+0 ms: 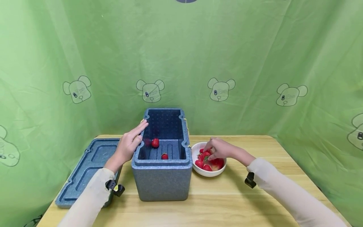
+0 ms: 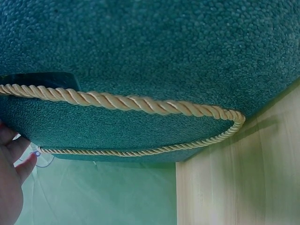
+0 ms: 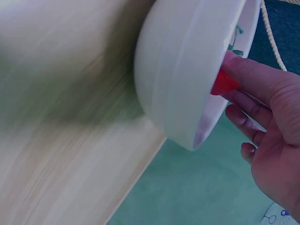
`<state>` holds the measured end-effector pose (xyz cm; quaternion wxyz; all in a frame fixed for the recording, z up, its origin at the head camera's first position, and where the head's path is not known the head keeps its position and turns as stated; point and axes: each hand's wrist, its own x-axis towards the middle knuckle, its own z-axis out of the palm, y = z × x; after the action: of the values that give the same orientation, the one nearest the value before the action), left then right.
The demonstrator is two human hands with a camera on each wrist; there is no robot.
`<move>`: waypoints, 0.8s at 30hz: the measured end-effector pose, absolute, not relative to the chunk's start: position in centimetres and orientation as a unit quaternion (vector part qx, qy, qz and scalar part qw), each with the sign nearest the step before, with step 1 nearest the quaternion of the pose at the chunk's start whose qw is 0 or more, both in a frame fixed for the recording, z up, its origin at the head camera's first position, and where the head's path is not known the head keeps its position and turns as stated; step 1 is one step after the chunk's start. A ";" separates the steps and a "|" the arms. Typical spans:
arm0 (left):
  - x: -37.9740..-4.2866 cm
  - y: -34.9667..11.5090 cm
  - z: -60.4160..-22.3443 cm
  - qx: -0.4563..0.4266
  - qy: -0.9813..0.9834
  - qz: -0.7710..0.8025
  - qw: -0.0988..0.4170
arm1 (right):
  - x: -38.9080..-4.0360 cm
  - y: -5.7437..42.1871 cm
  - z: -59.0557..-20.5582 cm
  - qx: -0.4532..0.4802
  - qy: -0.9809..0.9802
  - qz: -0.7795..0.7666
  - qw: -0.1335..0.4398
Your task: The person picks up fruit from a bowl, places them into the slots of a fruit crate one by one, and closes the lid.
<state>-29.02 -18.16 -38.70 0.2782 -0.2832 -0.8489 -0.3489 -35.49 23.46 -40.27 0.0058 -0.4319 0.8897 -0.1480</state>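
A blue-grey foam box (image 1: 162, 183) stands open at the table's middle, with two strawberries lying inside: one strawberry (image 1: 155, 142) by the left wall, another strawberry (image 1: 164, 156) nearer the front. On the box's left rim rests my left hand (image 1: 128, 145), its fingers straight. To the right of the box is a white bowl (image 1: 204, 172) holding several strawberries (image 1: 199, 163). My right hand (image 1: 221, 147) reaches into this bowl from the right. In the right wrist view, its thumb and fingers pinch a red strawberry (image 3: 225, 83) at the bowl's rim; the fingers hide part of it.
The box's blue-grey lid (image 1: 85, 176) lies on the table left of the box, partly under my left forearm. Twisted yellow rope (image 2: 140, 104) runs along the box's side. Green cloth (image 1: 184, 63) hangs behind the wooden table (image 1: 227, 201).
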 end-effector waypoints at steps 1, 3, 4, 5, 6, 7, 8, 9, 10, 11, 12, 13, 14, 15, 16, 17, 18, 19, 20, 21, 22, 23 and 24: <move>-29.0 -18.1 -38.7 -0.283 -0.849 -0.348 0.278 | -35.4 23.5 -40.2 -0.426 0.893 -0.147 -0.004; -29.0 -18.1 -38.8 -0.282 -0.850 -0.347 0.279 | -35.3 23.5 -40.0 -0.411 0.899 -0.149 -0.019; -29.0 -18.1 -38.8 -0.282 -0.850 -0.347 0.279 | -35.2 23.5 -39.8 -0.406 0.901 -0.150 -0.027; -29.0 -18.0 -38.8 -0.282 -0.850 -0.347 0.279 | -35.2 23.5 -39.7 -0.403 0.902 -0.151 -0.035; -28.9 -18.0 -38.8 -0.282 -0.849 -0.348 0.279 | -35.1 23.5 -39.6 -0.399 0.903 -0.151 -0.045; -28.9 -18.0 -38.8 -0.282 -0.849 -0.348 0.280 | -35.0 23.5 -39.4 -0.398 0.903 -0.153 -0.055; -28.9 -18.0 -38.8 -0.282 -0.849 -0.348 0.280 | -35.0 23.5 -39.3 -0.398 0.902 -0.156 -0.066; -28.9 -18.0 -38.8 -0.283 -0.849 -0.349 0.280 | -34.9 23.4 -39.1 -0.400 0.899 -0.159 -0.079; -28.9 -18.0 -38.7 -0.283 -0.848 -0.349 0.280 | -34.9 23.4 -39.0 -0.402 0.896 -0.164 -0.092; -28.9 -18.1 -38.7 -0.283 -0.848 -0.349 0.280 | -35.0 23.4 -38.9 -0.405 0.892 -0.168 -0.107; -28.9 -18.1 -38.7 -0.284 -0.848 -0.349 0.279 | -35.0 23.4 -38.7 -0.406 0.889 -0.172 -0.124; -28.9 -18.1 -38.7 -0.284 -0.848 -0.349 0.280 | -35.0 23.4 -38.6 -0.409 0.884 -0.178 -0.138; -28.9 -18.1 -38.6 -0.284 -0.848 -0.348 0.280 | -35.1 23.4 -38.5 -0.409 0.881 -0.183 -0.153; -29.0 -18.1 -38.6 -0.285 -0.848 -0.348 0.280 | -35.1 23.4 -38.4 -0.410 0.877 -0.187 -0.168; -29.0 -18.1 -38.6 -0.284 -0.849 -0.348 0.280 | -35.2 23.4 -38.3 -0.411 0.872 -0.192 -0.183; -28.9 -18.1 -38.6 -0.284 -0.849 -0.348 0.279 | -35.2 23.4 -38.1 -0.412 0.868 -0.195 -0.197; -28.9 -18.1 -38.6 -0.283 -0.849 -0.348 0.278 | -35.2 23.3 -37.9 -0.414 0.863 -0.200 -0.211; -28.9 -18.1 -38.6 -0.282 -0.850 -0.348 0.277 | -35.3 23.3 -37.8 -0.414 0.858 -0.204 -0.225; -28.9 -18.1 -38.6 -0.280 -0.851 -0.348 0.277 | -35.3 23.2 -37.6 -0.415 0.852 -0.209 -0.240; -28.9 -18.1 -38.6 -0.279 -0.851 -0.348 0.276 | -35.3 23.2 -37.4 -0.415 0.847 -0.216 -0.254; -28.9 -18.1 -38.7 -0.278 -0.852 -0.348 0.276 | -35.4 23.1 -37.2 -0.415 0.840 -0.222 -0.268; -28.9 -18.1 -38.7 -0.278 -0.852 -0.349 0.276 | -35.4 23.0 -36.9 -0.414 0.836 -0.228 -0.280; -28.9 -18.1 -38.7 -0.278 -0.852 -0.349 0.276 | -35.4 22.9 -36.6 -0.412 0.831 -0.233 -0.292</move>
<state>-28.90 -18.13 -38.71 0.2758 -0.2780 -0.8515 -0.3487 -35.38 22.90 -36.63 -0.2920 -0.4122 0.8311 -0.2329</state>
